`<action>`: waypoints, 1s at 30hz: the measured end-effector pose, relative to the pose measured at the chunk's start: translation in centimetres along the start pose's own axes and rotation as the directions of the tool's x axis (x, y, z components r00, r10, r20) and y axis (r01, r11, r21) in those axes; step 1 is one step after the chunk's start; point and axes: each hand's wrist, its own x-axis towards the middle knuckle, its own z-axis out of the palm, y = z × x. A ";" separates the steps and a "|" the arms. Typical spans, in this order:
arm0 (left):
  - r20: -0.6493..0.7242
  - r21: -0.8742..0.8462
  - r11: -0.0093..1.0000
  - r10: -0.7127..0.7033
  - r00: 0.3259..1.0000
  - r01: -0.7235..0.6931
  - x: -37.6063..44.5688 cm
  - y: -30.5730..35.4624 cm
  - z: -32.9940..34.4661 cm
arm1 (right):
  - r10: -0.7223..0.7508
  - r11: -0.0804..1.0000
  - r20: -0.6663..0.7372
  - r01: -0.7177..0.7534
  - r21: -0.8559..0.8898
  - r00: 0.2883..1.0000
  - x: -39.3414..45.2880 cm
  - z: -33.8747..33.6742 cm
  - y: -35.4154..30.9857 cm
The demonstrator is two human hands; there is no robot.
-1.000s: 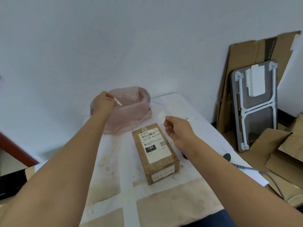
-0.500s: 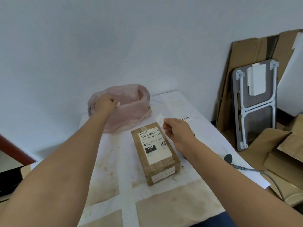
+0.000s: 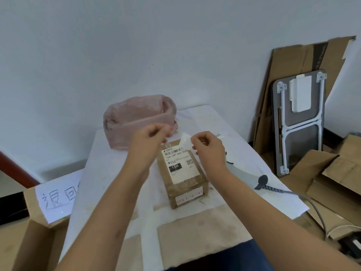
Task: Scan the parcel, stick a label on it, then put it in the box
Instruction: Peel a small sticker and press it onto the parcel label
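Cardboard parcel point(image 3: 180, 173) lies frame centre. My right hand point(image 3: 208, 148) pinches the label point(image 3: 185, 141) above its far end for sticking; left hand point(image 3: 149, 142) curls loosely, grip blurred.

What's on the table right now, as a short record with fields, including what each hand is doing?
parcel: brown carton lying flat mid-table, printed shipping slip on top
label: small white sticker over the parcel's far end, not yet stuck
right hand: pinching the label
left hand: blurred, beside the label; grip unclear
bag: pink plastic, far side
scanner: lying right of parcel, corded
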 end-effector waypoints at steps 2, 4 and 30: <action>0.085 -0.008 0.993 -0.119 0.989 0.120 -1.8 -1.5 0.9 | -0.128 0.987 -0.026 0.124 -0.100 0.991 -0.6 -0.1 0.4; 0.094 -0.034 0.978 -0.203 0.975 0.207 -2.7 -2.5 1.5 | -0.237 0.960 -0.018 0.232 -0.154 0.971 -1.2 -0.2 0.7; 0.071 -0.233 0.922 -0.301 0.951 0.309 -4.7 -3.6 0.5 | -0.208 0.975 0.108 0.215 -0.059 0.972 -3.1 -3.2 0.3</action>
